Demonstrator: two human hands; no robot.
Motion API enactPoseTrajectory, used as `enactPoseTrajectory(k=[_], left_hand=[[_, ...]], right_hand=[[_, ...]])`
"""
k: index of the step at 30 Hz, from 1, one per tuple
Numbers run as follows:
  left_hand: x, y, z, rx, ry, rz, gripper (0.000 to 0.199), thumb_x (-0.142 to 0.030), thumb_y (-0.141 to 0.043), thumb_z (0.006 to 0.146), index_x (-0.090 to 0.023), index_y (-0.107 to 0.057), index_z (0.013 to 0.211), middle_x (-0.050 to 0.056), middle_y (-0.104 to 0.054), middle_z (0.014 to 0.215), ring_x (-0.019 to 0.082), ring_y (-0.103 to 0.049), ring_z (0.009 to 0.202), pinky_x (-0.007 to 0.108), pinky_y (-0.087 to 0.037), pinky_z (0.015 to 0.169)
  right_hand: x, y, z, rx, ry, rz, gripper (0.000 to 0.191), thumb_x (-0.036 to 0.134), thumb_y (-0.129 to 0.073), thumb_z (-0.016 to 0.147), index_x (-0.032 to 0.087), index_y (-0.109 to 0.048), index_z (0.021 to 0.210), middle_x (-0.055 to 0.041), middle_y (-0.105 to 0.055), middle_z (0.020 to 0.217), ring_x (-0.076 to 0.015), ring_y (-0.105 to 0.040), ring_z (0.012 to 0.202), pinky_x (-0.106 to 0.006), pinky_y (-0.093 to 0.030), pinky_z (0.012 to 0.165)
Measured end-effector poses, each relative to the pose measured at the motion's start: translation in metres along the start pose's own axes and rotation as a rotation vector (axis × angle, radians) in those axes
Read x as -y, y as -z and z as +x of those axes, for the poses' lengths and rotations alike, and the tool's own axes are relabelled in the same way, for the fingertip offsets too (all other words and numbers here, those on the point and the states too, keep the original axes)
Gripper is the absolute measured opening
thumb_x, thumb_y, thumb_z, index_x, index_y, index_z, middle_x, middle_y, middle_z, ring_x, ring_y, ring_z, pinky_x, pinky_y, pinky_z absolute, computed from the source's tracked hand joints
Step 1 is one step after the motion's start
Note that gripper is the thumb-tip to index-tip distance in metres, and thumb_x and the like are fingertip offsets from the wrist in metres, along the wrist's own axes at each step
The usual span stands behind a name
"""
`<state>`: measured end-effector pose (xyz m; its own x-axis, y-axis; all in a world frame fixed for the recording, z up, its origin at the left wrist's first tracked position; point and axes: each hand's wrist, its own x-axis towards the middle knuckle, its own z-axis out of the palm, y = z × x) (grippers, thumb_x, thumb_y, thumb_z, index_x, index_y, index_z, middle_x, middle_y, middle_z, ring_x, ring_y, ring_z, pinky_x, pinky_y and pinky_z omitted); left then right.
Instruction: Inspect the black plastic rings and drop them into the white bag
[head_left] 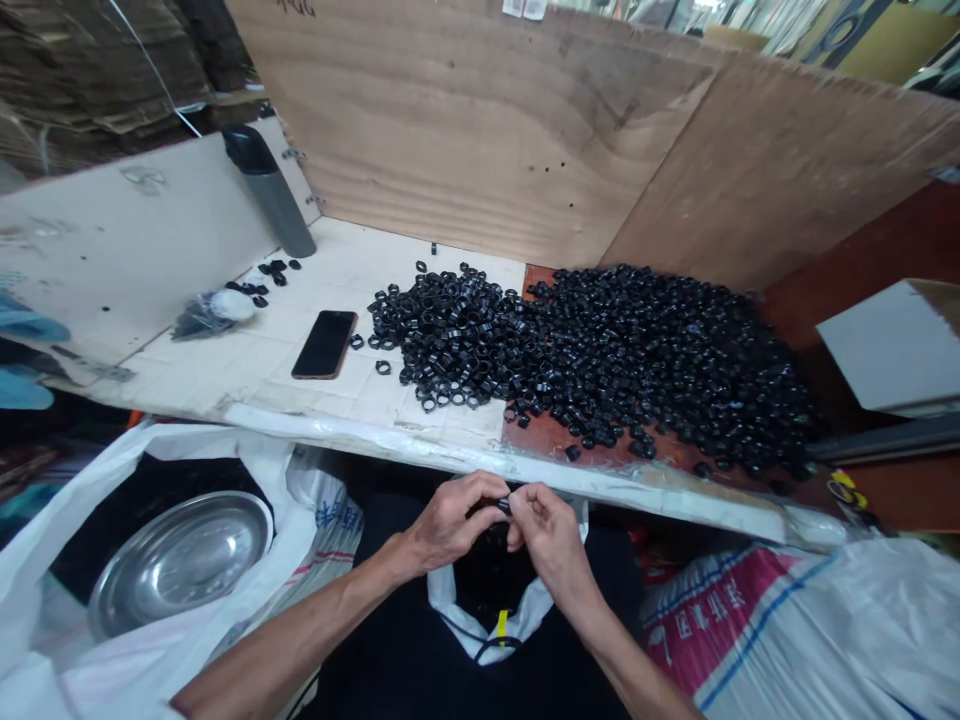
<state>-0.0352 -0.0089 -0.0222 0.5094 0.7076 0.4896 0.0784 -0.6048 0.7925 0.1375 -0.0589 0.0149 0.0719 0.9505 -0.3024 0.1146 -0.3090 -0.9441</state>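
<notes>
Just in front of the table edge, my left hand point(454, 520) and my right hand point(546, 532) meet, fingertips nearly touching. Between them is a small black part point(505, 505), pinched by both hands and partly covered by the fingers. Directly below the hands hangs an open white bag point(444, 592) with a dark inside, a black cord and a yellow strip at its rim. On the table beyond, a large pile of small black rings point(600, 350) spreads from the middle to the right.
A phone point(325, 345), a grey bottle point(279, 205) and a plastic bag point(206, 315) stand or lie on the table's left. Wooden boards point(465, 130) wall its back. A metal bowl point(191, 560) sits in a white sack at lower left; another sack point(787, 620) is lower right. A box point(892, 345) is far right.
</notes>
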Motion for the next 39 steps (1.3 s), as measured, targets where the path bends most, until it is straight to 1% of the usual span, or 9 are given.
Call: enactPoseTrajectory(k=[4,12,16,20,23,26,33,36,39], left_hand=[[-0.001,-0.011,-0.002,-0.116,-0.013,0.089,0.021,-0.012,-0.059,0.090,-0.016,-0.061,0.110,0.012,-0.070,0.107,0.021,-0.069,0.101,0.035,-0.059,0.089],[0.022,-0.014,-0.027,-0.093,-0.295,0.407,0.042,-0.005,-0.055,0.088,-0.014,-0.054,0.129,0.016,-0.070,0.114,0.023,-0.069,0.107,0.035,-0.062,0.085],[0.021,-0.009,-0.028,-0.044,-0.326,0.402,0.037,-0.006,-0.052,0.091,-0.014,-0.054,0.127,0.016,-0.070,0.115,0.023,-0.069,0.107,0.035,-0.061,0.085],[0.002,0.006,0.000,0.189,-0.135,0.217,0.024,-0.025,-0.066,0.088,-0.016,-0.060,0.110,0.011,-0.071,0.104,0.021,-0.069,0.097,0.034,-0.058,0.085],[-0.001,0.010,0.036,0.059,0.116,0.264,0.019,-0.031,-0.068,0.086,-0.018,-0.061,0.097,0.006,-0.067,0.092,0.018,-0.066,0.083,0.032,-0.056,0.077],[0.016,0.002,0.071,-0.096,0.281,0.415,0.015,-0.021,-0.060,0.089,-0.019,-0.060,0.104,0.004,-0.063,0.093,0.016,-0.063,0.078,0.031,-0.053,0.077],[0.053,-0.020,0.091,-0.050,0.293,0.566,0.014,-0.018,-0.056,0.089,-0.020,-0.060,0.103,0.004,-0.066,0.099,0.019,-0.065,0.088,0.031,-0.052,0.079],[0.051,-0.021,0.087,-0.059,0.239,0.574,0.015,-0.014,-0.053,0.088,-0.020,-0.061,0.100,0.004,-0.067,0.097,0.019,-0.065,0.090,0.032,-0.052,0.082],[0.042,-0.019,0.086,-0.075,0.198,0.539,0.013,-0.016,-0.057,0.085,-0.019,-0.062,0.096,0.005,-0.068,0.093,0.021,-0.065,0.089,0.034,-0.052,0.084]], right_hand=[[-0.008,-0.010,0.002,-0.204,0.244,-0.272,0.033,0.049,-0.052,0.093,0.020,-0.058,0.076,0.0022,-0.053,0.059,-0.0127,-0.050,0.052,-0.024,-0.042,0.053],[-0.012,-0.020,0.005,0.005,-0.266,0.238,0.050,0.064,-0.060,0.083,0.018,-0.052,0.065,0.0062,-0.044,0.043,-0.0081,-0.038,0.036,-0.021,-0.034,0.037],[-0.010,-0.012,0.007,0.058,-0.326,0.135,0.049,0.063,-0.053,0.087,0.019,-0.051,0.065,0.0035,-0.048,0.049,-0.0095,-0.040,0.038,-0.023,-0.035,0.038],[-0.001,0.013,0.031,-0.107,0.064,-0.475,0.038,0.052,-0.053,0.090,0.020,-0.055,0.069,0.0002,-0.054,0.059,-0.0155,-0.053,0.054,-0.027,-0.043,0.056],[0.007,0.027,0.065,-0.312,0.450,-0.669,0.018,0.035,-0.051,0.092,0.019,-0.058,0.091,-0.0067,-0.061,0.088,-0.0204,-0.061,0.079,-0.032,-0.048,0.074],[0.008,0.028,0.095,-0.295,0.619,-0.794,0.017,0.023,-0.049,0.090,0.018,-0.059,0.103,-0.0100,-0.057,0.103,-0.0215,-0.061,0.088,-0.031,-0.050,0.076],[-0.009,0.026,0.112,-0.289,0.656,-0.838,0.015,0.015,-0.046,0.088,0.018,-0.060,0.093,-0.0080,-0.059,0.094,-0.0198,-0.061,0.082,-0.030,-0.049,0.075],[-0.010,0.031,0.106,-0.316,0.603,-0.695,0.002,0.019,-0.055,0.082,0.019,-0.057,0.082,-0.0051,-0.060,0.082,-0.0190,-0.060,0.073,-0.031,-0.049,0.072],[-0.007,0.036,0.098,-0.300,0.414,-0.324,0.011,0.027,-0.065,0.080,0.019,-0.059,0.085,-0.0004,-0.063,0.073,-0.0164,-0.061,0.062,-0.029,-0.049,0.063]])
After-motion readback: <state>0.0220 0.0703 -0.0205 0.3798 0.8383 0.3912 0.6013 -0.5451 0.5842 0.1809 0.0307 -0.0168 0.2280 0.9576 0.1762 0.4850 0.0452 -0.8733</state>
